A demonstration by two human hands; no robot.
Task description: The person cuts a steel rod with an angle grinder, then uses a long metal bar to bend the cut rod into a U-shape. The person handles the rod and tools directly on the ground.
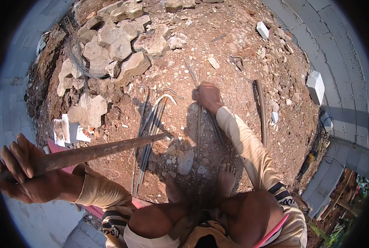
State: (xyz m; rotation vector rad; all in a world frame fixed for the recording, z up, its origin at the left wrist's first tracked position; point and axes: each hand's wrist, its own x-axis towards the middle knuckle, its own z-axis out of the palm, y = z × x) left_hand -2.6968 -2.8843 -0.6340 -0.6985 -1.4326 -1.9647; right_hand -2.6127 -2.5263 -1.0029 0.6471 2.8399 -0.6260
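My left hand [23, 173], out at the left, is curled around a long brown bar [101, 152]. The bar slants across to a narrowed tip above the ground. Straight ahead, my right hand [209, 97] is a closed fist low over the dirt. Thin metal rods [216, 128] run from beneath it toward my feet, and a pointed end [191, 73] shows beyond the fist. It grips at least one rod; the fingers hide how many. Between my hands lies a small bunch of steel rods [150, 138] with hooked far ends.
Broken paving blocks [114, 43] are heaped at the far left, with a tangle of thin wire [83, 66] against them. A brown pipe [261, 111] lies right of my right arm. White blocks [315, 87] stand along the grey block wall [341, 53]. My bare feet [225, 180] rest on stony soil.
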